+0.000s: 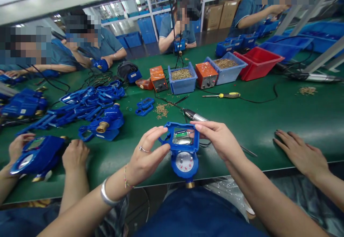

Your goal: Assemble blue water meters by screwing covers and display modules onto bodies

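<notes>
A blue meter [185, 165] with a white round dial lies at the front edge of the green table, its brass fitting toward me. Over its upper part is a blue plastic frame [197, 142], and a green board and silvery part show through the opening. My left hand [146, 154], with a ring, pinches the frame's left side between thumb and fingers. At the frame's top right corner, my right hand [219, 138] grips it with thumb and fingers. An electric screwdriver [195, 115] lies just behind the frame.
Loose screws [162, 110] and a small blue frame [145, 106] lie behind my hands. Blue frames [91, 102] are piled left. Screw bins [182, 83], a red bin [258, 63] and a yellow-handled screwdriver [228, 95] stand or lie farther back. Other people's hands are at both sides.
</notes>
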`<action>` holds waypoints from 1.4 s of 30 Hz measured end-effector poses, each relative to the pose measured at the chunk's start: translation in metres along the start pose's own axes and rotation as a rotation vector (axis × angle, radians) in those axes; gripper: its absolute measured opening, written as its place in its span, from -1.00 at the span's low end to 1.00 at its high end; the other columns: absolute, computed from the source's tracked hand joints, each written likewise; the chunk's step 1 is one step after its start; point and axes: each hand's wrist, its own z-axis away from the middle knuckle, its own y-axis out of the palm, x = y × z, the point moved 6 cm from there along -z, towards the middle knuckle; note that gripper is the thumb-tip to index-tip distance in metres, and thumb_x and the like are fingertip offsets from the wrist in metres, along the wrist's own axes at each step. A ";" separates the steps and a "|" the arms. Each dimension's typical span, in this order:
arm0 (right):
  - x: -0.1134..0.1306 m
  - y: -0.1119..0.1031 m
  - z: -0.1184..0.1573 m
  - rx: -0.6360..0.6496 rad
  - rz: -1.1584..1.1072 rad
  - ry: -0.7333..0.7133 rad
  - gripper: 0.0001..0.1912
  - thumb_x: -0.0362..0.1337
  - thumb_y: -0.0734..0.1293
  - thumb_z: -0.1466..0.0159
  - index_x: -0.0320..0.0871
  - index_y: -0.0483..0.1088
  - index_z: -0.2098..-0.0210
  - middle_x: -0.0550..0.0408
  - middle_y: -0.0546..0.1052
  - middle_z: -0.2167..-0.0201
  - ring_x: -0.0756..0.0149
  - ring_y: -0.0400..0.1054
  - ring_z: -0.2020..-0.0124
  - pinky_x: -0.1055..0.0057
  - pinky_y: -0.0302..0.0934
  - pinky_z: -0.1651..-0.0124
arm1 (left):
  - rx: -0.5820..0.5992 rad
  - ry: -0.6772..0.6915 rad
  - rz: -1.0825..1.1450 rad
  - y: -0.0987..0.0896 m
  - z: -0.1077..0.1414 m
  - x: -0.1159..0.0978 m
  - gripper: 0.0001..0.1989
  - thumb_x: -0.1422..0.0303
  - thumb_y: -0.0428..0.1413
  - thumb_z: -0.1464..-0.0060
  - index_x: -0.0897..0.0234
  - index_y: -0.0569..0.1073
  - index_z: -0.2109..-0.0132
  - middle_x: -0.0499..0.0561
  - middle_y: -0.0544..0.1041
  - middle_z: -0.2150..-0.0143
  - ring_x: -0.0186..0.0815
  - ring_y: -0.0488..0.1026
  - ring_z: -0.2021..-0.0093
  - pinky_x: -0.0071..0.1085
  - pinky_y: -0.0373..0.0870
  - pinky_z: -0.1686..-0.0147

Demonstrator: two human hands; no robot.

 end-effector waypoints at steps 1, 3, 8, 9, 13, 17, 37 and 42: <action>-0.002 0.000 -0.001 0.006 -0.019 0.026 -0.58 0.02 0.45 -0.15 -0.12 0.56 0.12 0.00 0.62 0.30 0.13 0.54 0.26 0.17 0.45 0.09 | 0.003 -0.012 0.007 0.000 0.000 0.000 -0.75 0.56 0.16 -0.12 0.24 0.40 0.06 0.21 0.24 -0.26 -0.06 0.27 -0.25 0.02 0.39 -0.16; -0.004 -0.002 -0.002 0.012 0.030 0.040 -0.58 0.05 0.40 -0.19 -0.14 0.56 0.13 0.00 0.62 0.31 0.15 0.54 0.27 0.19 0.46 0.12 | 0.011 -0.041 0.020 0.001 0.000 0.002 -0.77 0.54 0.17 -0.12 0.25 0.40 0.07 0.22 0.22 -0.27 -0.07 0.28 -0.24 -0.02 0.40 -0.16; 0.010 -0.003 0.004 0.017 0.426 -0.293 -0.55 -0.17 0.16 -0.40 -0.04 0.25 -0.25 0.03 0.45 -0.12 0.23 0.43 -0.03 0.19 0.37 -0.11 | -0.027 -0.145 0.065 0.001 -0.002 0.007 -0.79 0.50 0.17 -0.14 0.21 0.42 0.08 0.15 0.23 -0.26 -0.11 0.28 -0.23 -0.08 0.41 -0.15; 0.014 0.000 0.007 0.042 0.514 -0.397 -0.51 -0.24 0.14 -0.40 0.00 0.14 -0.32 0.05 0.34 -0.23 0.23 0.35 -0.14 0.18 0.30 -0.20 | -0.045 -0.184 0.087 0.001 -0.003 0.009 -0.80 0.50 0.17 -0.14 0.19 0.43 0.09 0.13 0.24 -0.25 -0.12 0.29 -0.23 -0.08 0.41 -0.16; 0.025 0.015 0.019 0.128 0.767 -0.713 -0.51 -0.38 0.20 -0.35 0.02 0.25 -0.25 0.10 0.08 -0.37 0.18 0.02 -0.37 0.11 0.04 -0.37 | -0.100 -0.329 0.236 -0.001 -0.011 0.016 -0.86 0.46 0.16 -0.16 0.17 0.45 0.13 0.08 0.27 -0.22 -0.16 0.34 -0.19 -0.09 0.39 -0.18; 0.030 0.000 0.011 0.019 0.655 -0.590 -0.78 -0.24 0.32 -0.32 -0.08 0.47 0.05 0.04 0.50 -0.04 0.16 0.40 -0.08 0.16 0.30 -0.18 | -0.147 -0.403 0.464 -0.003 -0.017 0.025 -0.52 0.21 0.20 -0.14 0.11 0.33 -0.18 0.15 0.25 -0.27 -0.10 0.34 -0.20 -0.09 0.41 -0.17; 0.010 -0.008 0.012 0.184 0.134 0.100 -0.42 0.07 0.39 -0.22 -0.28 0.43 -0.01 -0.04 0.57 0.36 0.29 0.53 0.45 0.51 0.44 0.43 | 0.145 -0.346 0.379 0.008 -0.033 0.027 0.00 0.11 0.29 0.00 0.10 -0.11 -0.41 0.16 0.05 -0.43 -0.03 0.01 -0.41 -0.03 0.05 -0.37; 0.021 0.005 0.012 0.231 0.241 0.042 -0.37 0.11 0.32 -0.27 -0.26 0.39 -0.11 -0.15 0.58 0.22 0.19 0.54 0.33 0.35 0.49 0.32 | 0.039 -0.326 0.422 0.003 -0.037 0.030 -0.17 0.18 0.31 0.00 0.19 0.12 -0.33 0.18 0.32 -0.28 -0.06 0.25 -0.29 -0.06 0.19 -0.31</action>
